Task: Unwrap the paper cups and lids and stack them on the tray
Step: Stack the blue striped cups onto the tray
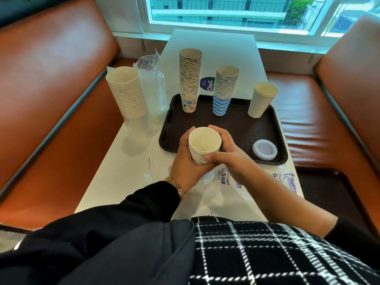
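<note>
Item: short stack of paper cups (202,149), tapered cylinders, white with thin blue rings at the nested rims, matte interior. It was held between both hands above the near edge of the tray (236,128). The left hand (186,159) was curled round its left and lower side, fingers wrapped beneath; a ring and a gold link watch (175,188) were worn on that side. The right hand (230,155) was clamped on the right side, thumb laid across the front, fingers bent behind the rim.

Tray: dark brown plastic, rectangular with rounded corners and a raised lip, fine textured floor; it lay just beyond the hands.

On the tray, beyond the hands: a tall stack of doodle-printed cups (190,79); a stack of blue chevron cups (225,90); a short stack of plain cream cups (262,98). To the right of the hands, a white plastic lid (264,150), round and flat, was set in the tray's near right corner.

Beyond and left of the hands, off the tray: a leaning stack of white cups (128,93) in a clear, crinkled plastic sleeve (152,79).

Below the hands: flattened clear wrappers (226,182) with blue print, spread on the smooth white table (115,177).
</note>
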The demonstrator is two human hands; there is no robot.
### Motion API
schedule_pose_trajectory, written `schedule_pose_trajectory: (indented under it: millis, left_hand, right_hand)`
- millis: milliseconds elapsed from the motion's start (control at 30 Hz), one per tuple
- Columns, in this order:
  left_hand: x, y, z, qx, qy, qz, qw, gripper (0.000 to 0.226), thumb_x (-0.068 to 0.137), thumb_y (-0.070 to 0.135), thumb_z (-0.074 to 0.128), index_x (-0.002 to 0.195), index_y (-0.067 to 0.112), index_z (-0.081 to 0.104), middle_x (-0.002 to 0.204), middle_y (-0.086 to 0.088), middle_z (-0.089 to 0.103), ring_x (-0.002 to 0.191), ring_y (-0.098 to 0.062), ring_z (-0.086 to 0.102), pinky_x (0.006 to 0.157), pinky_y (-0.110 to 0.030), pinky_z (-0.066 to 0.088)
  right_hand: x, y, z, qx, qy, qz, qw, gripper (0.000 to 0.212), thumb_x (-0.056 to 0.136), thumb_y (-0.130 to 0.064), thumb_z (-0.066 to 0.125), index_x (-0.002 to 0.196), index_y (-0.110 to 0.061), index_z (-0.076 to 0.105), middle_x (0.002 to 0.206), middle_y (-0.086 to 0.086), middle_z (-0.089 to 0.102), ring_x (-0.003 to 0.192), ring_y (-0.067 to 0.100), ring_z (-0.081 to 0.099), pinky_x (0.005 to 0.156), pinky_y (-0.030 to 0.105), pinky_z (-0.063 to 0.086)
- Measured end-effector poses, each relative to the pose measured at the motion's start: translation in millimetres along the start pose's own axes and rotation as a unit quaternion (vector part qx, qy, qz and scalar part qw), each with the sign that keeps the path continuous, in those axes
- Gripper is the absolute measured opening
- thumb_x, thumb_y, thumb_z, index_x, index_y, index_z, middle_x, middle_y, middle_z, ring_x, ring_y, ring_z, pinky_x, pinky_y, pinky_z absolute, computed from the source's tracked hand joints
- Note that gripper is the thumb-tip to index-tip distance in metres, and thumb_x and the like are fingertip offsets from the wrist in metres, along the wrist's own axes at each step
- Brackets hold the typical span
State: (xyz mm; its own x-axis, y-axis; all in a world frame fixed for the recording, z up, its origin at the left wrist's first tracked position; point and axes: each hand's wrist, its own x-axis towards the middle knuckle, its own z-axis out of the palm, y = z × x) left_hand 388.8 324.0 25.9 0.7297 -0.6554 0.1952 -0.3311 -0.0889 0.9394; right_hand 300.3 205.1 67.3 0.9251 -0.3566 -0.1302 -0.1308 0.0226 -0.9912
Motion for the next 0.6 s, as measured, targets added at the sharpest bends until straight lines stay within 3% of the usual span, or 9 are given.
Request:
schedule_pose_trajectory:
  millis: [133,233,400,600]
  left_hand:
    - [0.6,-1.1,1.9,-0.008,0.01,0.006,1.0,0.094,0.062,0.025,0.091,0.134,0.032,0.031,0.12,0.022,0.052,0.109,0.009,0.055,0.087,-0.013,0.048]
    - [1.0,-1.3,2.3,-0.007,0.012,0.006,1.0,0.093,0.062,0.031,0.09,0.135,0.035,0.031,0.126,0.01,0.052,0.113,0.001,0.055,0.089,-0.018,0.051]
    - [1.8,-0.1,1.1,-0.009,0.019,0.001,1.0,0.092,0.063,0.027,0.09,0.132,0.039,0.029,0.127,0.009,0.052,0.113,0.0,0.055,0.086,-0.012,0.049]
    - [0.0,-1.9,3.4,-0.008,0.015,-0.003,1.0,0.094,0.06,0.035,0.089,0.133,0.041,0.029,0.126,0.013,0.051,0.114,-0.002,0.055,0.091,-0.026,0.053]
  right_hand:
    - [1.3,-1.1,2.6,0.023,0.007,0.009,1.0,0.082,0.062,-0.014,0.066,0.137,-0.031,0.038,0.13,-0.001,0.051,0.124,0.017,0.048,0.091,0.026,0.044]
    - [1.2,-2.3,4.7,0.027,0.013,0.013,0.999,0.083,0.061,-0.014,0.065,0.138,-0.03,0.038,0.13,0.0,0.051,0.124,0.018,0.048,0.089,0.025,0.043]
    - [-0.6,-1.5,7.0,0.019,0.03,-0.002,0.999,0.08,0.064,-0.018,0.066,0.138,-0.03,0.039,0.132,-0.001,0.052,0.124,0.016,0.049,0.094,0.026,0.043]
    - [1.8,-2.1,8.7,0.041,0.031,0.016,0.999,0.085,0.058,-0.013,0.062,0.139,-0.028,0.039,0.131,0.003,0.05,0.124,0.022,0.048,0.085,0.024,0.045]
